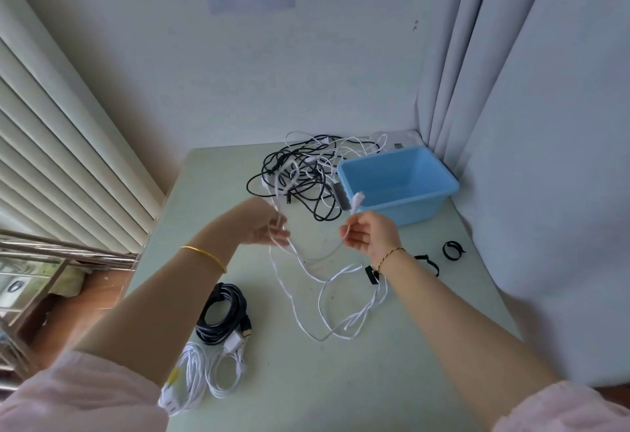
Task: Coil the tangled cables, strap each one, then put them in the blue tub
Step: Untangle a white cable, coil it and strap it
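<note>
My left hand (264, 227) and my right hand (371, 235) are raised over the table, each gripping the same white cable (308, 269). The right hand pinches it just below its plug end (358, 199), which sticks up. The rest of the cable hangs down and lies in loose loops on the table between my arms. A tangle of black and white cables (300, 172) lies at the far side of the table. The blue tub (397, 181) stands at the far right and holds nothing that I can see.
A coiled black cable (221, 309) and two coiled white cables (204, 377) lie near my left arm. Black straps (453, 250) lie at the right, behind my right wrist. The pale green table (409, 346) meets a wall, a curtain on the right and blinds on the left.
</note>
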